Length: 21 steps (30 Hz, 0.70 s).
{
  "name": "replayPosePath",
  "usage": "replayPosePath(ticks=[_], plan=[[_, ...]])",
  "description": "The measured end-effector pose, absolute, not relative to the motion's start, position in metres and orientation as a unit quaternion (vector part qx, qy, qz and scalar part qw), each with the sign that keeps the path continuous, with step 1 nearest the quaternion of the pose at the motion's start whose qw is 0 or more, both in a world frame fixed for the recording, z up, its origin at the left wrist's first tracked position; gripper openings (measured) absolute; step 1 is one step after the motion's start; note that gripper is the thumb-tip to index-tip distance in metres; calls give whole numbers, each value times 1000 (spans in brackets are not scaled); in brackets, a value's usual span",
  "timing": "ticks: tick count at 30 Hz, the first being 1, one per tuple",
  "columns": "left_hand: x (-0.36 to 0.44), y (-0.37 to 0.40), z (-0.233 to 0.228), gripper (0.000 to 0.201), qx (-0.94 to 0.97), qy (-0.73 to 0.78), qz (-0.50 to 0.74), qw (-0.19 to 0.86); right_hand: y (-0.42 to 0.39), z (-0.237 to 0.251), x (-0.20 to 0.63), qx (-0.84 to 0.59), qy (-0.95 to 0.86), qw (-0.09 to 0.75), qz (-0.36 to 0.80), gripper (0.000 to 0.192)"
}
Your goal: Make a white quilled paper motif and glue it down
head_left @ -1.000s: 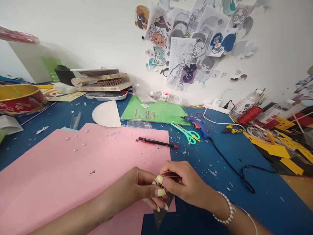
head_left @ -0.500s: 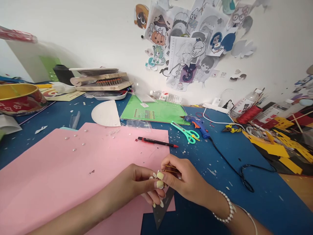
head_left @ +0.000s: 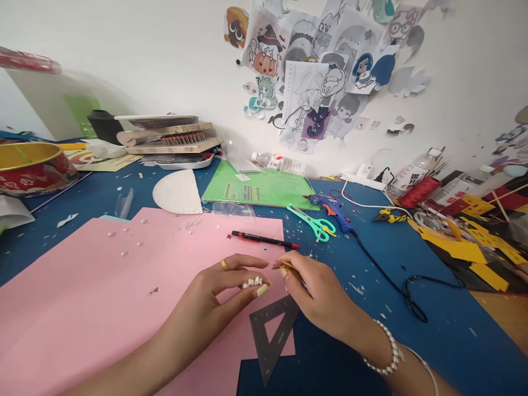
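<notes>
My left hand (head_left: 218, 291), a ring on one finger, pinches a small white object (head_left: 253, 282) with several rounded ends between thumb and fingers. Its exact kind is too small to make out. Close by on the right, my right hand (head_left: 315, 283) is closed on thin gold-coloured tweezers (head_left: 293, 268). Their tips point left, with a tiny dark piece (head_left: 275, 265) at them. A gap separates the tips from the white object. Below both hands a dark set square (head_left: 258, 330) lies across the edge of the pink sheet (head_left: 103, 319).
A black-and-red pen (head_left: 264, 240), green scissors (head_left: 313, 223) and a blue glue gun (head_left: 336, 212) with a trailing cord lie beyond my hands. Several pearl beads (head_left: 139, 243) and a tiny bow-shaped piece (head_left: 153, 291) rest on the pink sheet. Yellow-handled pliers (head_left: 390, 216) lie to the right.
My hands were together over the white object; now they are apart. The right hand has drawn back with the tweezers, and the left has shifted slightly left, uncovering the set square.
</notes>
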State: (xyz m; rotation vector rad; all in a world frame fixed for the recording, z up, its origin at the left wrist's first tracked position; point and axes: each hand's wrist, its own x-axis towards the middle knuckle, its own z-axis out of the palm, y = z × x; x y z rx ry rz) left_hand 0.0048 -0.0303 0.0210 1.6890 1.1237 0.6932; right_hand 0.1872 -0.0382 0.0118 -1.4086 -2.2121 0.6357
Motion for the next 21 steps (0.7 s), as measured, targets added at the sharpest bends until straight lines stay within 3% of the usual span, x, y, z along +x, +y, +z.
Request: replayPosePath(ticks=[15,21], plan=[[7,-31,19,18,680,380,275,563,-40,8,183,-509,-824,148,203,16],[7,-30,17,19,682,371,271,570,-40,10,183,-497,-815,153,256,17]])
